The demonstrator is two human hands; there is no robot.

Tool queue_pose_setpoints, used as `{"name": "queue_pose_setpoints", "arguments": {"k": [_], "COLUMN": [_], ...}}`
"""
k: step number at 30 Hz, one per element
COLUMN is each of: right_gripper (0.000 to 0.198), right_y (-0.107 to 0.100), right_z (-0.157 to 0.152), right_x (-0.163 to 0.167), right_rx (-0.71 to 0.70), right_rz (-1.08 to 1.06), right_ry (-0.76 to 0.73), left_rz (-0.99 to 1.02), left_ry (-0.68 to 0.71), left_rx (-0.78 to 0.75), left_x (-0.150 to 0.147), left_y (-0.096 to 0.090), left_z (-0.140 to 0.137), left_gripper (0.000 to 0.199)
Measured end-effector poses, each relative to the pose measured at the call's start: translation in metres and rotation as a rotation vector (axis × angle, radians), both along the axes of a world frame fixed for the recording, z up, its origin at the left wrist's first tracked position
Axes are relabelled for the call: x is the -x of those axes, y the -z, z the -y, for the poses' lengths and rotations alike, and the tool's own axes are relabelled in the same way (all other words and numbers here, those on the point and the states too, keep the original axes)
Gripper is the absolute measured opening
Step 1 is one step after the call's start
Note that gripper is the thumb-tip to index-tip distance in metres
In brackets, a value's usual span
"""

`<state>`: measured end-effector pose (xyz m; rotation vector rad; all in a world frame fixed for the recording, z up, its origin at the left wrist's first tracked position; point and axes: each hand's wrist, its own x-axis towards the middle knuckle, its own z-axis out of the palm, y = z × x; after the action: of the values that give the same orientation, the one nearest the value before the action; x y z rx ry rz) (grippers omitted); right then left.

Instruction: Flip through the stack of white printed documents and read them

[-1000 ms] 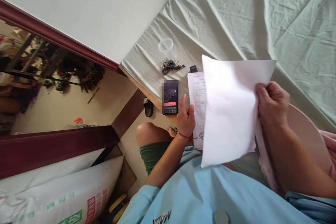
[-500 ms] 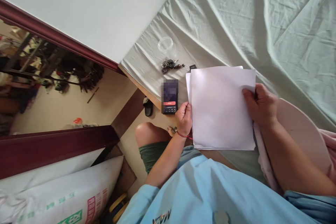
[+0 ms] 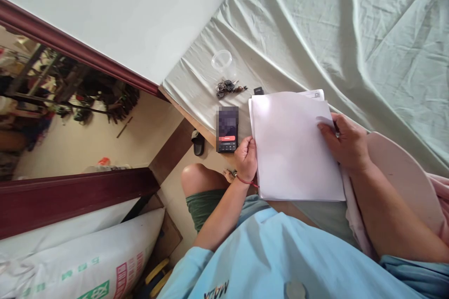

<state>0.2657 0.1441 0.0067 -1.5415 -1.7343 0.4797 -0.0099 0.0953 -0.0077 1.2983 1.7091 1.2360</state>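
Observation:
A stack of white paper sheets (image 3: 294,149) lies over my lap, its blank top sheet facing me. At its left edge my left hand (image 3: 246,156) is closed, thumb pressed against the fingers, gripping the sheets. My right hand (image 3: 345,142) pinches the right side, with the thumb on top and the fingers behind the paper. The top sheet is skewed, so the upper right corner of a sheet beneath shows a small printed mark. Just beyond the far left corner lies a small black object (image 3: 258,90). A phone (image 3: 227,131) with a lit screen sits left of the papers.
Keys (image 3: 226,88) and a clear plastic cup (image 3: 221,60) are on the pale sheet (image 3: 308,32) covering the bed-like surface. A pink rounded panel (image 3: 403,177) is at my right. White sacks (image 3: 105,252) stand lower left. A slipper (image 3: 198,143) lies on the floor.
My right hand has shifted slightly left, drawing the top sheet's upper right corner inward. The printed corner beneath is now exposed. My left hand stays in place.

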Motion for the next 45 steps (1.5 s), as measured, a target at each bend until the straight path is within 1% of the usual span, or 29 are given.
{"name": "queue_pose_setpoints", "arguments": {"k": [4,9,14,23,29,34,38,41,45], "right_gripper": [0.02,0.017,0.016,0.021,0.02,0.019,0.019,0.019,0.019], "right_y": [0.0,0.001,0.001,-0.001,-0.004,-0.004,0.001,0.005,0.003], "right_z": [0.0,0.001,0.002,0.005,0.005,0.005,0.003,0.003,0.002], "right_x": [-0.002,0.001,0.005,0.009,0.01,0.01,0.008,0.006,0.007], "right_rx": [0.012,-0.031,-0.061,0.008,0.037,0.046,0.055,0.075,0.083], "right_rz": [0.029,0.029,0.028,0.063,0.033,0.028,0.011,-0.004,-0.033], "right_ry": [-0.022,-0.026,-0.012,0.039,0.046,0.064,0.045,0.033,0.02], "left_rz": [-0.025,-0.044,-0.024,0.011,0.006,-0.08,-0.162,-0.175,-0.186], "left_ry": [-0.014,-0.012,0.002,-0.002,-0.016,0.003,0.012,0.018,0.02], "left_rx": [0.009,0.027,0.006,-0.009,-0.001,0.05,0.023,0.007,0.006], "left_x": [0.0,0.0,0.0,-0.001,-0.003,-0.005,-0.005,-0.005,-0.005], "left_y": [0.001,0.001,0.001,0.001,-0.002,-0.005,-0.005,-0.006,-0.006], "left_z": [0.0,0.001,0.001,0.002,0.004,0.003,0.001,0.001,0.001], "left_gripper": [0.039,0.041,0.038,0.041,0.05,0.044,0.043,0.04,0.038]}}
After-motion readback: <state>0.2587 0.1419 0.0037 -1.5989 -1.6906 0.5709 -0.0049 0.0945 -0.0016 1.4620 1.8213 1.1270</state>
